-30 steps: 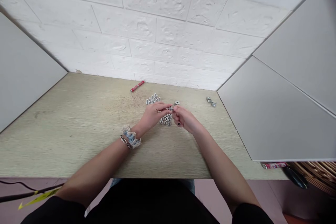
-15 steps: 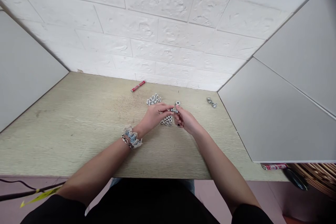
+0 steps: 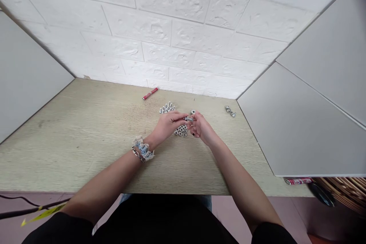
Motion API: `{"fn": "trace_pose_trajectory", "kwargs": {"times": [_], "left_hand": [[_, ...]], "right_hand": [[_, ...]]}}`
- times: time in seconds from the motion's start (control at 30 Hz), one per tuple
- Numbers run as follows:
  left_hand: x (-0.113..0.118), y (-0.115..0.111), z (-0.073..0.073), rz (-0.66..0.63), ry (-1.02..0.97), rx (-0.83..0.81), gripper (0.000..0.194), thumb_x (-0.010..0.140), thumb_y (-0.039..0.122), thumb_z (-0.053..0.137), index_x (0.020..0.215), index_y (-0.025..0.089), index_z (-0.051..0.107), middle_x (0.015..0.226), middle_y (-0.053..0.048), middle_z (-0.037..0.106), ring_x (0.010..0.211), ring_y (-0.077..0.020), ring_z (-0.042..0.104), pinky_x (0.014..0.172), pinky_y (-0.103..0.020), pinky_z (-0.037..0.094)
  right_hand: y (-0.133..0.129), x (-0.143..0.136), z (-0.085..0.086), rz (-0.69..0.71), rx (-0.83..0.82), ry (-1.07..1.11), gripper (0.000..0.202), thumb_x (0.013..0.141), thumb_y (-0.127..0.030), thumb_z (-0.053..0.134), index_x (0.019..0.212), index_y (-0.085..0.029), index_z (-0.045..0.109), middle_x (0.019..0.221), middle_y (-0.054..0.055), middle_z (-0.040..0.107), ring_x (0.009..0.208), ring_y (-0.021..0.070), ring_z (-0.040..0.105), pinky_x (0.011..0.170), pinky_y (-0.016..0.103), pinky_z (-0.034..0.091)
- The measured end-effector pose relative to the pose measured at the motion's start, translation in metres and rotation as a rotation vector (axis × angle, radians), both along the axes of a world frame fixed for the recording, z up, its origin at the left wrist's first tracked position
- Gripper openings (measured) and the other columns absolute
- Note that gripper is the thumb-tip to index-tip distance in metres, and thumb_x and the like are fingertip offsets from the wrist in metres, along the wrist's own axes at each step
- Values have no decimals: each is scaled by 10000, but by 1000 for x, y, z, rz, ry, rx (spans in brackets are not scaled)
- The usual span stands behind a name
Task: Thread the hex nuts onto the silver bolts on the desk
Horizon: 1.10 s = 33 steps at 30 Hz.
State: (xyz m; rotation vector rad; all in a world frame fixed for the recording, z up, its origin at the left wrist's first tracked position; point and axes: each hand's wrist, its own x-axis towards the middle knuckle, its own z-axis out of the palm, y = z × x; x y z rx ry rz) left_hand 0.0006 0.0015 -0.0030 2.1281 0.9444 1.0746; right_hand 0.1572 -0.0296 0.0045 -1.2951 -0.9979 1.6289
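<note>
Pinching a bolt, the left hand holds it beside the right hand, loosely curled, its grip unclear.

A silver bolt is being held sideways near clustered silver nuts; more bolts are standing upright beyond.

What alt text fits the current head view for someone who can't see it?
The left hand pinches a small metal bolt over a table, the right hand at its free end. Nuts lie on the near side; upright bolts and a red stick are beyond the left hand.
</note>
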Motion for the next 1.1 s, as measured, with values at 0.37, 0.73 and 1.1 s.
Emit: {"fn": "trace_pose_trajectory", "kwargs": {"times": [0.37, 0.73, 1.1], "left_hand": [[0, -2, 4, -19, -8, -10, 223, 752, 298, 594, 948, 221, 667, 806, -5, 660, 710, -113, 597, 690, -230, 467], [-2, 0, 7, 53, -55, -90, 245, 728, 350, 610, 929, 227, 673, 833, -14, 673, 735, -136, 604, 720, -269, 480], [-2, 2, 4, 56, -64, -83, 237, 725, 350, 613, 913, 219, 677, 846, -14, 678, 751, -143, 608, 726, -271, 476]], "right_hand": [[0, 2, -5, -6, 34, -65, 462, 737, -579, 463, 517, -178, 394, 442, -36, 368, 376, 54, 304, 345, 199, 181], [1, 4, -5, -5, 207, 39, 318, 678, -473, 602, 761, -185, 498, 669, -33, 526, 491, 48, 431, 448, 189, 335], [2, 6, -8, -21, 320, 18, 299, 639, -306, 659, 873, -210, 500, 714, -52, 486, 528, 47, 444, 457, 182, 355]]}}
